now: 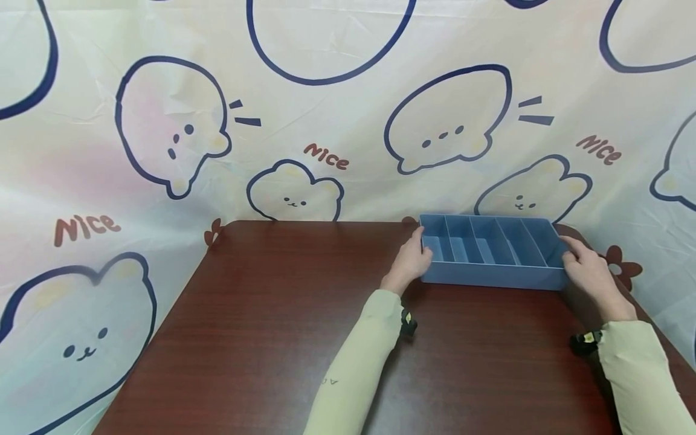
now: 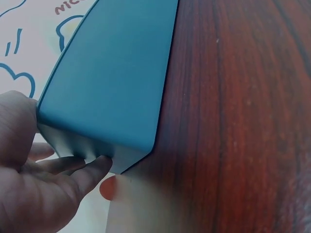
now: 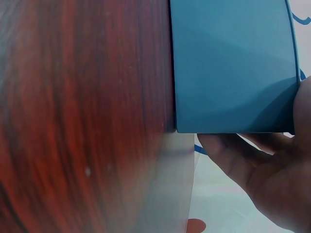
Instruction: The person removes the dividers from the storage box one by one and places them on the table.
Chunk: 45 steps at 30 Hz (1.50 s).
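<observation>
A blue divided storage box (image 1: pixel 492 277), with several compartments in a row, sits at the far right of the table. My left hand (image 1: pixel 408 261) holds its left end; in the left wrist view the fingers (image 2: pixel 92 174) press the end wall and the thumb lies at the rim. At the other end my right hand (image 1: pixel 595 278) grips the box, thumb near the rim. In the right wrist view its fingers (image 3: pixel 228 155) lie against the end wall, partly hidden by the box (image 3: pixel 233 68). No loose items show in the compartments.
The dark brown wooden table (image 1: pixel 261 314) stretches left and forward of the box. Behind it hangs a pale curtain (image 1: pixel 359 115) printed with cartoon bears, which meets the table's back and side edges. A black wrist device (image 1: pixel 408 323) sits at the left cuff, another (image 1: pixel 586 343) at the right.
</observation>
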Tool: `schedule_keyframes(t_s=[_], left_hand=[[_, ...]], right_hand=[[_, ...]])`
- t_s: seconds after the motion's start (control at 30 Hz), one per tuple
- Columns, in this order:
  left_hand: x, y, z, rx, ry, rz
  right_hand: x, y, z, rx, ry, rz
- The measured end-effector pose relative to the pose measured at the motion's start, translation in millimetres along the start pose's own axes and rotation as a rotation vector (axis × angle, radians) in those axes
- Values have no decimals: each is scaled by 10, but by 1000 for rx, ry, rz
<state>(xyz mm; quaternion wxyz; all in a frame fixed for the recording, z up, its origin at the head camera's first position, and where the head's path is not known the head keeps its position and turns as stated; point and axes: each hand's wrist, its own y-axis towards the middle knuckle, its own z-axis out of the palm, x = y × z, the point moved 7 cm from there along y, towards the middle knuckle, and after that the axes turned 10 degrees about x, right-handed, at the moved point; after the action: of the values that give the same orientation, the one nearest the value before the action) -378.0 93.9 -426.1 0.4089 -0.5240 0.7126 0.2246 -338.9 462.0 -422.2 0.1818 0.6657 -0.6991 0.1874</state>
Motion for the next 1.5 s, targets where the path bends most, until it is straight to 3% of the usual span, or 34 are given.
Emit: schedule_keyframes(t_s=[0.9, 1.5], left_hand=[[90, -63, -88, 15, -31, -19], [132, -81, -115, -11, -56, -30]], right_hand=[[106, -9, 40, 48, 41, -35], [154, -15, 66, 60, 57, -64]])
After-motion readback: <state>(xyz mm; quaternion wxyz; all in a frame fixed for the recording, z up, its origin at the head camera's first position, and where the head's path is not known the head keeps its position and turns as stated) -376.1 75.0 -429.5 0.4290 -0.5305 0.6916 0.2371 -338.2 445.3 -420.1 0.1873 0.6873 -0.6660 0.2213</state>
